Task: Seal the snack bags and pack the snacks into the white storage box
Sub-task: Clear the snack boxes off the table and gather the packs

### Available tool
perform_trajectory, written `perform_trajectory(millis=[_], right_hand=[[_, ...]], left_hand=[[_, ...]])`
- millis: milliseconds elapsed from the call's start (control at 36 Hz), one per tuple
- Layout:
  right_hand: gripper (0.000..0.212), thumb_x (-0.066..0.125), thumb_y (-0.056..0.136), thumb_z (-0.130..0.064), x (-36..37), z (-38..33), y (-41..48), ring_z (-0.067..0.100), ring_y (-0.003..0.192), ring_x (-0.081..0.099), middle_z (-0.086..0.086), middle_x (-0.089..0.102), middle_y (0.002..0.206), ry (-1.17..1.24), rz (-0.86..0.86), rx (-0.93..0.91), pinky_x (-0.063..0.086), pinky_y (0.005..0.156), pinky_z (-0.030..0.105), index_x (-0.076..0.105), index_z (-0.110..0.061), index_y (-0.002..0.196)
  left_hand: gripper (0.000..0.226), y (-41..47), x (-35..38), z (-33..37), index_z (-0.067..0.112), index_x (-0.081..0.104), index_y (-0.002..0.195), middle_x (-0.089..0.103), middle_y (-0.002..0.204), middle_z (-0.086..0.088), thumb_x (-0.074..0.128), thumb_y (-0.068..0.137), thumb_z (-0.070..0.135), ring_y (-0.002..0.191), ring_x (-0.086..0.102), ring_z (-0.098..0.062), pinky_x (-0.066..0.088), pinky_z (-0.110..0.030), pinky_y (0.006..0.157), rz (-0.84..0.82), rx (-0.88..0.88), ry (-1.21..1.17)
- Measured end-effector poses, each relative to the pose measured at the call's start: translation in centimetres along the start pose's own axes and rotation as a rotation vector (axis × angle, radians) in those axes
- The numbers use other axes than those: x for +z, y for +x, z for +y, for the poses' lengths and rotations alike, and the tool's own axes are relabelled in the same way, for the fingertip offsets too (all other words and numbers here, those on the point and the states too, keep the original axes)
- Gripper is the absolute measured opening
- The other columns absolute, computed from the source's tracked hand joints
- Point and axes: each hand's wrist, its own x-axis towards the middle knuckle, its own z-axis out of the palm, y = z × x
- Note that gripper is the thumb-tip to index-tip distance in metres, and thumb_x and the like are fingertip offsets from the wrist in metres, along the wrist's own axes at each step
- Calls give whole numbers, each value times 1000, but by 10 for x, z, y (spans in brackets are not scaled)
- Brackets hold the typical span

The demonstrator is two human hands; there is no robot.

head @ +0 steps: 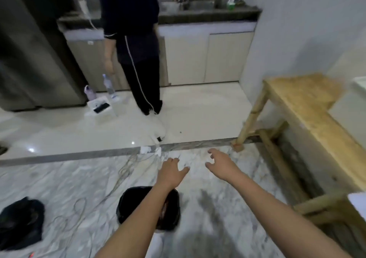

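The left hand (170,171) and right hand (221,165) are being held out empty, fingers spread, at lower centre, while what is being taken for the white storage box (359,85) is being glimpsed at the right edge on the wooden bench (309,107), up-right of, and nearer, the right hand.

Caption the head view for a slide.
Empty left hand and right hand stretch over marble floor; black bag below, wooden bench right.
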Motion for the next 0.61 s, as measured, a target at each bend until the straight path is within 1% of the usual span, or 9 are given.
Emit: perform_trajectory(millis=[56, 111, 222, 278, 333, 389, 444, 500, 611], right_hand=[[52, 51, 91, -28, -35, 17, -37, 25, 119, 50, 9, 47, 137, 26, 80, 21, 42, 94, 33, 35, -14, 139], [49, 52, 89, -29, -68, 41, -78, 25, 114, 52, 9, 51, 131, 44, 177, 42, 45, 90, 34, 39, -15, 134], [42, 51, 90, -28, -117, 97, -180, 24, 114, 52, 5, 52, 129, 92, 339, 110, 44, 89, 33, 44, -16, 129], [41, 51, 90, -26, -129, 129, -238, 25, 114, 52, 8, 53, 129, 103, 402, 153, 45, 91, 34, 45, -14, 129], [41, 51, 89, -25, -132, 163, -298, 27, 111, 53, 11, 55, 127, 94, 470, 216, 46, 90, 35, 44, -12, 128], [45, 51, 89, -25, -128, 199, -358, 27, 113, 52, 11, 53, 130, 109, 525, 294, 45, 90, 34, 41, -11, 131], [52, 52, 90, -27, -123, 231, -416, 26, 119, 50, 9, 49, 137, 160, 568, 377, 43, 92, 32, 35, -16, 137], [54, 53, 90, -26, -118, 261, -474, 25, 122, 48, 9, 46, 140, 215, 621, 445, 43, 95, 34, 32, -18, 139], [52, 52, 90, -24, -100, 314, -590, 25, 114, 52, 8, 48, 136, 267, 742, 618, 46, 87, 33, 34, -19, 139]], left_hand=[[66, -18, 5, 41, 11, 37, 138, 38, 145, -7, 49, 88, 52, 134, 34, -24, 34, -39, 108, -8, 89, 23], [65, -36, 13, 83, 11, 39, 137, 40, 143, -8, 49, 88, 53, 132, 36, -25, 35, -41, 106, -18, 175, 47], [56, -89, 43, 170, 9, 45, 132, 46, 133, -11, 50, 89, 46, 125, 41, -28, 37, -36, 100, -27, 384, 122], [53, -123, 66, 208, 10, 48, 129, 47, 130, -12, 51, 89, 44, 123, 41, -29, 38, -36, 96, -57, 462, 115], [56, -158, 95, 239, 12, 48, 129, 49, 130, -12, 52, 87, 48, 120, 45, -30, 41, -37, 95, -79, 545, 123], [60, -199, 128, 267, 14, 47, 132, 50, 133, -12, 53, 85, 51, 120, 47, -30, 43, -41, 99, -118, 624, 129], [61, -244, 164, 294, 13, 44, 135, 44, 139, -11, 53, 87, 49, 127, 41, -28, 39, -41, 103, -174, 699, 142], [60, -289, 199, 319, 13, 44, 134, 41, 142, -10, 56, 86, 47, 127, 41, -26, 39, -40, 104, -233, 778, 163], [57, -375, 270, 366, 13, 45, 134, 41, 142, -10, 56, 87, 43, 129, 40, -26, 37, -38, 104, -338, 959, 259]])
